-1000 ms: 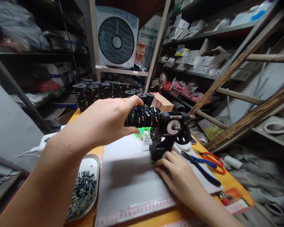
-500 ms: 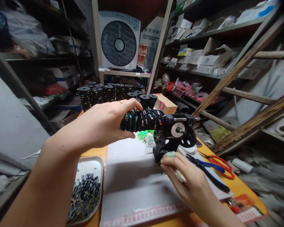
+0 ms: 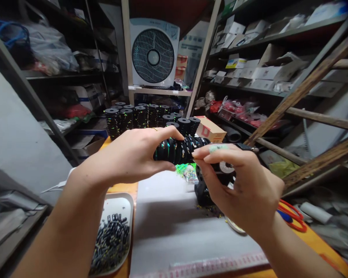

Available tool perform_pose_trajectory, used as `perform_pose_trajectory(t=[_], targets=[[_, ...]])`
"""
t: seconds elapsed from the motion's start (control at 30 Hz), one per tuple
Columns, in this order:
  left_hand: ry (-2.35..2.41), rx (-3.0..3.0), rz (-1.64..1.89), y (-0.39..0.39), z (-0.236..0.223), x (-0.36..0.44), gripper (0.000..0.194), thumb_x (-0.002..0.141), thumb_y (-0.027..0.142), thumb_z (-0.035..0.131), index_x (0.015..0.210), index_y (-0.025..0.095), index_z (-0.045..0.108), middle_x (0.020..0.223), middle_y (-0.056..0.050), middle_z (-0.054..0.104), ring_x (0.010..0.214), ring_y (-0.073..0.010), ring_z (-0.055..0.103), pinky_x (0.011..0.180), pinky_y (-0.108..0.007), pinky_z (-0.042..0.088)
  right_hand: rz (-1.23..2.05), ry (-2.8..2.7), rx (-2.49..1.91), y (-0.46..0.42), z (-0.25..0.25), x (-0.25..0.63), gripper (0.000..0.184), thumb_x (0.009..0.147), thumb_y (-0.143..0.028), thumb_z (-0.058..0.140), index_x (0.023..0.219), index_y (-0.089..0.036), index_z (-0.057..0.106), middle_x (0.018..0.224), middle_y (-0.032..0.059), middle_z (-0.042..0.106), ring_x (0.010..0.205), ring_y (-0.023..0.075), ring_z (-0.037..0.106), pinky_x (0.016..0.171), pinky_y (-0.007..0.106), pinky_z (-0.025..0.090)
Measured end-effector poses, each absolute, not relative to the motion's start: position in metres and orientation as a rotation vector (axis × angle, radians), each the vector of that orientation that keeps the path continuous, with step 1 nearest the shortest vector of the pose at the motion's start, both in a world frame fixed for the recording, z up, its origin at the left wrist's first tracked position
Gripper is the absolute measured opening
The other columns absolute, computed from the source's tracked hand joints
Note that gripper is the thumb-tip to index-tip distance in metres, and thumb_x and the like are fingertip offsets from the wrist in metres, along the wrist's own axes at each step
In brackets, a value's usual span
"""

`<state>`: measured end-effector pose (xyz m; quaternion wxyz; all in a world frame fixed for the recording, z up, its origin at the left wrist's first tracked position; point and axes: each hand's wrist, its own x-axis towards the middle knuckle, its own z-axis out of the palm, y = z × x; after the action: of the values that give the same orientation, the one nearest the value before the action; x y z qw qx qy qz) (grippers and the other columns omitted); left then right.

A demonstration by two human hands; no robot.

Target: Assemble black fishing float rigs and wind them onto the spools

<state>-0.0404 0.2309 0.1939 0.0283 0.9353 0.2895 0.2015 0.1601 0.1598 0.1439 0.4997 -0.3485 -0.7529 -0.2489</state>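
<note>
My left hand (image 3: 133, 156) is wrapped round a horizontal row of black spools (image 3: 178, 150) that sticks out leftward from a small black winding machine (image 3: 208, 181). My right hand (image 3: 243, 185) is raised in front of the machine, fingers curled, fingertips touching the right end of the spool row; it hides most of the machine. Whether it grips the spools or only touches them I cannot tell. Green glittery thread bits (image 3: 185, 170) lie under the row on a white foam sheet (image 3: 176, 227).
Stacks of black spools (image 3: 139, 116) stand at the table's back, beside a cardboard box (image 3: 210, 131). A white tray of small black pieces (image 3: 113, 239) sits front left. Red scissors (image 3: 292, 216) lie at right. Shelves with boxes, a fan (image 3: 153, 54) and a wooden ladder (image 3: 313, 73) surround the orange table.
My right hand has lifted from the table at the machine's base up to the right end of the spool row. My left hand has kept its hold on the row.
</note>
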Motion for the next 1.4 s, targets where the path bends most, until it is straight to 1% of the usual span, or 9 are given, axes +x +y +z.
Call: perform_pose_trajectory(t=[0.17, 0.3, 0.43, 0.6, 0.67, 0.8, 1.03, 1.23, 1.4], targets=[[0.868, 2.914, 0.646, 0.233, 0.192, -0.041, 0.05, 0.08, 0.036, 0.066, 0.126, 0.03, 0.049, 0.12, 0.003, 0.066, 0.101, -0.019, 0.063, 0.084, -0.029, 0.047, -0.614, -1.806, -0.856, 0.167, 0.143, 0.153, 0.031, 0.075, 0.002, 0.069, 0.092, -0.018, 0.053, 0.089, 0.0004, 0.07, 0.081, 0.011, 0.069, 0.075, 0.02, 0.053], [0.884, 2.917, 0.636, 0.234, 0.191, -0.041, 0.049, 0.079, 0.036, 0.066, 0.125, 0.032, 0.049, 0.116, 0.003, 0.067, 0.098, -0.0193, 0.064, 0.081, -0.03, 0.047, -0.625, -1.819, -0.856, 0.171, 0.141, 0.152, 0.03, 0.075, 0.002, 0.069, 0.092, -0.017, 0.053, 0.089, 0.001, 0.07, 0.083, 0.0104, 0.069, 0.078, 0.019, 0.053], [0.888, 2.924, 0.639, 0.234, 0.19, -0.04, 0.049, 0.078, 0.037, 0.066, 0.124, 0.032, 0.048, 0.112, 0.003, 0.068, 0.094, -0.0194, 0.065, 0.075, -0.029, 0.047, -0.676, -1.842, -0.843, 0.174, 0.14, 0.152, 0.03, 0.075, 0.003, 0.068, 0.09, -0.017, 0.053, 0.087, 0.0007, 0.07, 0.082, 0.0111, 0.068, 0.078, 0.021, 0.053], [0.931, 2.93, 0.645, 0.235, 0.191, -0.041, 0.05, 0.077, 0.041, 0.067, 0.121, 0.029, 0.048, 0.101, 0.001, 0.069, 0.082, -0.0202, 0.065, 0.065, -0.029, 0.046, -0.633, -1.89, -0.779, 0.176, 0.14, 0.156, 0.031, 0.074, 0.007, 0.065, 0.085, -0.018, 0.051, 0.086, 0.0018, 0.07, 0.082, 0.0118, 0.068, 0.077, 0.022, 0.054], [0.912, 2.95, 0.617, 0.234, 0.192, -0.041, 0.047, 0.079, 0.041, 0.065, 0.121, 0.028, 0.049, 0.1, 0.001, 0.069, 0.084, -0.0208, 0.065, 0.067, -0.03, 0.046, -0.593, -1.922, -0.74, 0.178, 0.14, 0.158, 0.031, 0.073, 0.009, 0.063, 0.084, -0.018, 0.05, 0.087, 0.0042, 0.07, 0.085, 0.014, 0.068, 0.078, 0.026, 0.056], [0.896, 2.961, 0.6, 0.233, 0.192, -0.042, 0.046, 0.081, 0.042, 0.063, 0.122, 0.028, 0.048, 0.111, 0.0, 0.068, 0.094, -0.0226, 0.065, 0.075, -0.031, 0.047, -0.553, -1.955, -0.704, 0.179, 0.139, 0.159, 0.033, 0.072, 0.011, 0.06, 0.084, -0.018, 0.05, 0.088, 0.0079, 0.069, 0.089, 0.0178, 0.068, 0.079, 0.031, 0.057], [0.906, 2.944, 0.615, 0.233, 0.192, -0.041, 0.045, 0.081, 0.042, 0.062, 0.122, 0.03, 0.048, 0.113, 0.0, 0.068, 0.095, -0.0226, 0.065, 0.074, -0.03, 0.046, -0.679, -1.979, -0.75, 0.177, 0.138, 0.157, 0.031, 0.073, 0.008, 0.06, 0.084, -0.019, 0.05, 0.088, 0.0072, 0.069, 0.09, 0.0191, 0.067, 0.081, 0.034, 0.058], [0.914, 2.942, 0.617, 0.234, 0.192, -0.041, 0.045, 0.079, 0.041, 0.062, 0.121, 0.029, 0.049, 0.106, 0.0, 0.07, 0.09, -0.0227, 0.066, 0.07, -0.03, 0.046, -0.839, -1.998, -0.781, 0.177, 0.135, 0.159, 0.026, 0.08, 0.0, 0.06, 0.081, -0.024, 0.049, 0.077, 0.0019, 0.066, 0.089, 0.0196, 0.068, 0.074, 0.033, 0.059], [0.902, 2.944, 0.624, 0.234, 0.192, -0.042, 0.046, 0.081, 0.04, 0.062, 0.123, 0.028, 0.049, 0.114, -0.002, 0.068, 0.097, -0.0242, 0.065, 0.076, -0.031, 0.047, -0.851, -2.064, -0.805, 0.176, 0.133, 0.159, 0.02, 0.082, -0.004, 0.059, 0.084, -0.023, 0.053, 0.077, 0.0032, 0.066, 0.095, 0.0226, 0.067, 0.078, 0.037, 0.059]])
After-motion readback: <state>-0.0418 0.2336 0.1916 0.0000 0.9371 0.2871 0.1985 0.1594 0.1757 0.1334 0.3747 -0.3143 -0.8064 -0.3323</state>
